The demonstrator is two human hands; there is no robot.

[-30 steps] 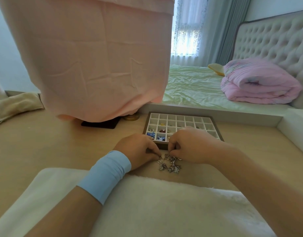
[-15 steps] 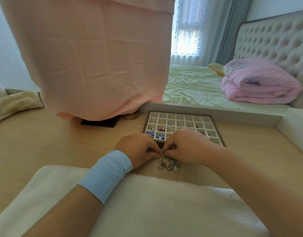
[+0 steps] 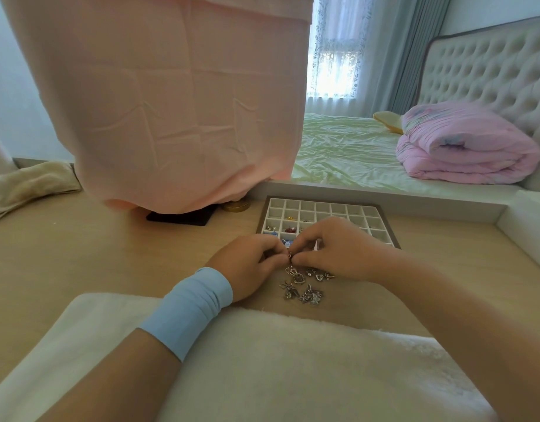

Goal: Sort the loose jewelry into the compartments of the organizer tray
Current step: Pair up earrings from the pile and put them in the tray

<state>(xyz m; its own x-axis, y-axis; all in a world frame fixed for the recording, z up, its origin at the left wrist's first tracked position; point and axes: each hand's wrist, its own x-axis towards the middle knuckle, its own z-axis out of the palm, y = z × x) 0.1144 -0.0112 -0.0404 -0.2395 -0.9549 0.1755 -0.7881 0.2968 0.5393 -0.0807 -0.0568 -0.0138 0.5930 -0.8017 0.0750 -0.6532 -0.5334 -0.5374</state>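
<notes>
A white organizer tray [image 3: 323, 208] with many small compartments and a dark frame lies on the wooden table; a few compartments at its near left hold small coloured pieces. A heap of silver charms [image 3: 303, 284] lies on the table just in front of it. Above the heap, my left hand [image 3: 250, 264], with a light blue wristband, and my right hand [image 3: 335, 248] meet fingertip to fingertip. Both pinch one small silver charm [image 3: 290, 255] between them, over the tray's near edge.
A pink cloth [image 3: 177, 102] hangs over something at the back left, with a black pad [image 3: 183, 217] and a gold lid [image 3: 236, 206] under it. A white fluffy mat [image 3: 262, 367] covers the near table. A bed with a pink quilt [image 3: 463, 147] lies beyond.
Both hands have lifted slightly off the heap and drawn together, now pinching one charm between them; more of the heap shows below them.
</notes>
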